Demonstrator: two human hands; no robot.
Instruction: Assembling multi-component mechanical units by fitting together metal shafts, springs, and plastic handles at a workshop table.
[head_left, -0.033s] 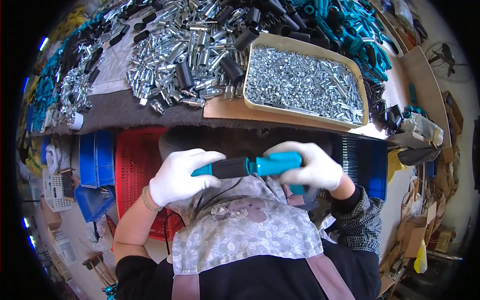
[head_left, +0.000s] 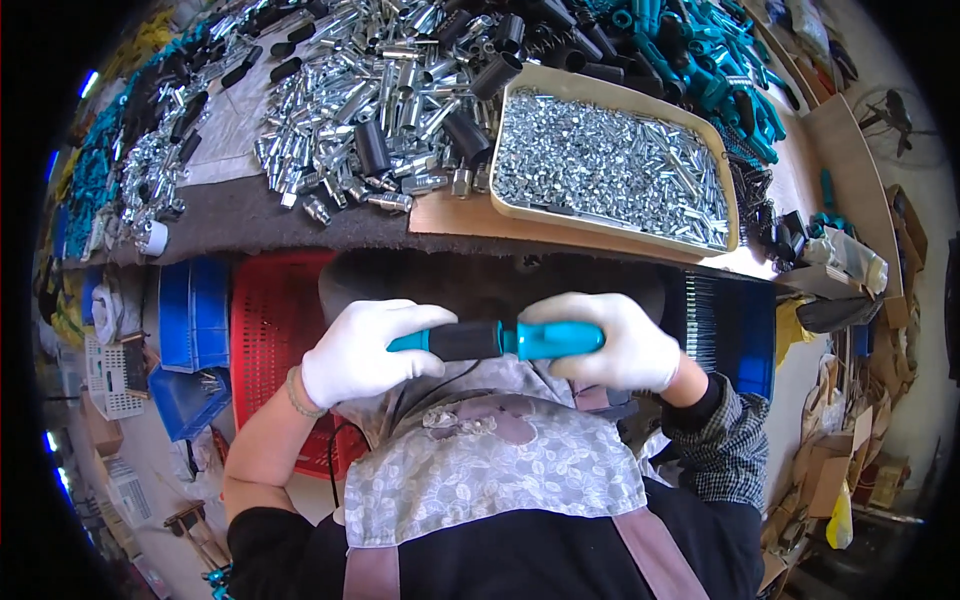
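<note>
Smooth teal-and-black cylinder (head_left: 465,341) (narrow-necked) in white-gloved left hand (head_left: 358,352) and right hand (head_left: 628,345)

A gap separates hands (head_left: 365,352) (head_left: 632,345) from the obstructing worktable (head_left: 440,214).

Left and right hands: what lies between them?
In the head view, a teal-and-black cylindrical piece spans the gap, held by the left hand and the right hand.
</note>
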